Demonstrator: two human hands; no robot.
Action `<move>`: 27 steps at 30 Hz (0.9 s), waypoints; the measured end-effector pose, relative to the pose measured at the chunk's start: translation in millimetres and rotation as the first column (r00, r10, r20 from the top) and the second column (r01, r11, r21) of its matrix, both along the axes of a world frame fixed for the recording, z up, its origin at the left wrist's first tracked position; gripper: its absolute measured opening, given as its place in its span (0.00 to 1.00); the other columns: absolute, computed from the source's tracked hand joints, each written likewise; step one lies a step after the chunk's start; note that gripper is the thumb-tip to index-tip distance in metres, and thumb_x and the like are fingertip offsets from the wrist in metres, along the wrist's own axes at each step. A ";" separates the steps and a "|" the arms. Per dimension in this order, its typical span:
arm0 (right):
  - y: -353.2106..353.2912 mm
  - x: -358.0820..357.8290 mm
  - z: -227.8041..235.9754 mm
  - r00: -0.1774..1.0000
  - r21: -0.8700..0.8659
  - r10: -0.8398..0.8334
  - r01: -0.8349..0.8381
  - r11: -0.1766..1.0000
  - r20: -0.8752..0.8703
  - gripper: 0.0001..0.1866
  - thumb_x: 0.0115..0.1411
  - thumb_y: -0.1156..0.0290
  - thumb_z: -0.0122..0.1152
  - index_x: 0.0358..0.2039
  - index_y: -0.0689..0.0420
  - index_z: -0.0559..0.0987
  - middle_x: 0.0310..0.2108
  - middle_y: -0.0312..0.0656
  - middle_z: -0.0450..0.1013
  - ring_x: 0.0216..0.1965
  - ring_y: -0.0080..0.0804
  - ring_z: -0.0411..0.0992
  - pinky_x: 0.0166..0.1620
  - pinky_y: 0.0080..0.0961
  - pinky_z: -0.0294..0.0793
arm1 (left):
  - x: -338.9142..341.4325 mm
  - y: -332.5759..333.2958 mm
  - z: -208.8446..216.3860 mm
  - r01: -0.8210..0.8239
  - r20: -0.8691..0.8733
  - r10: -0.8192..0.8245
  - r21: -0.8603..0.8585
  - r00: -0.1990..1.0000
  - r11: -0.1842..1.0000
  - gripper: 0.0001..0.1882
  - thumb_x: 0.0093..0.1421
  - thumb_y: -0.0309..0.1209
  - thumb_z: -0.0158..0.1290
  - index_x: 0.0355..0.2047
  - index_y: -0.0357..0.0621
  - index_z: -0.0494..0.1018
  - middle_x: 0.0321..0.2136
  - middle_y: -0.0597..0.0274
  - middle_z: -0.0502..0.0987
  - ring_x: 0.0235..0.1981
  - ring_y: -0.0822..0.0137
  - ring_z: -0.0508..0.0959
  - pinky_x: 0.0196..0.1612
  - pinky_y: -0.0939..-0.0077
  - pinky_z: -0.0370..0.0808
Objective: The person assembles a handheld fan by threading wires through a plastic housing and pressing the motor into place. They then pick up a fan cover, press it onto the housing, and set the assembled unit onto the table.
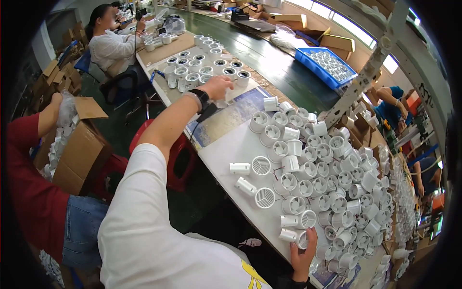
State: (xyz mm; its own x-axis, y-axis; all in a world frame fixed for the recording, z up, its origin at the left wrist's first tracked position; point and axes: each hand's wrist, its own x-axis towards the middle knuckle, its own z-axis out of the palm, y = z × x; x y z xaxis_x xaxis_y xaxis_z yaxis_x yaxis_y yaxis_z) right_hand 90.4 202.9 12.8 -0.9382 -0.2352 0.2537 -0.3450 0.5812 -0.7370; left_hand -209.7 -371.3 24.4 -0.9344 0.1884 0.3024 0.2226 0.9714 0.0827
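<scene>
My left hand (217, 88) reaches across to the far part of the table, its fingers curled down over a pale, blurred piece that I cannot make out. Just beyond it stand rows of white round housings (206, 71), some with dark centres. Close to me, my right hand (303, 254) has thumb and fingers around a white fan housing with a slatted grille (301, 240). A small white tube (288, 234) lies against that housing. More grilled housings (264, 197) and tubes (239, 168) lie in a line along the near edge. A large heap of white fan housings (332, 178) spreads to their right.
A green conveyor belt (269, 58) runs behind the table, with a blue crate (327, 65) of white parts over it. A metal post (358, 86) slants up at right. Red stools (180, 161) and a cardboard box (79, 154) stand at left. Co-workers (113, 53) are nearby.
</scene>
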 end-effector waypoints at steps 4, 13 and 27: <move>1.4 -0.6 3.4 0.996 0.047 0.044 -0.040 0.998 -0.079 0.34 0.48 0.76 0.63 0.58 0.61 0.65 0.59 0.56 0.61 0.61 0.51 0.60 0.63 0.39 0.56 | -8.8 7.6 -6.8 -0.018 -0.100 0.005 -0.128 0.995 0.992 0.18 0.45 0.23 0.53 0.38 0.53 0.79 0.45 0.58 0.76 0.51 0.57 0.73 0.55 0.64 0.69; 2.8 -8.0 6.1 0.992 0.000 -0.125 0.125 0.992 0.012 0.44 0.45 0.70 0.72 0.60 0.63 0.60 0.54 0.51 0.66 0.56 0.43 0.66 0.60 0.33 0.62 | 22.8 32.2 40.4 0.192 -0.404 -0.164 0.029 0.900 0.981 0.28 0.49 0.21 0.51 0.54 0.44 0.69 0.52 0.51 0.72 0.56 0.53 0.69 0.61 0.64 0.63; 19.9 33.0 68.6 0.991 0.165 0.026 -0.004 0.986 -0.132 0.44 0.41 0.66 0.76 0.58 0.59 0.64 0.49 0.45 0.72 0.49 0.45 0.70 0.52 0.36 0.69 | 270.5 349.9 58.5 0.548 -0.125 -0.707 0.728 0.697 0.412 0.36 0.53 0.34 0.62 0.59 0.40 0.60 0.51 0.50 0.70 0.50 0.56 0.73 0.52 0.65 0.70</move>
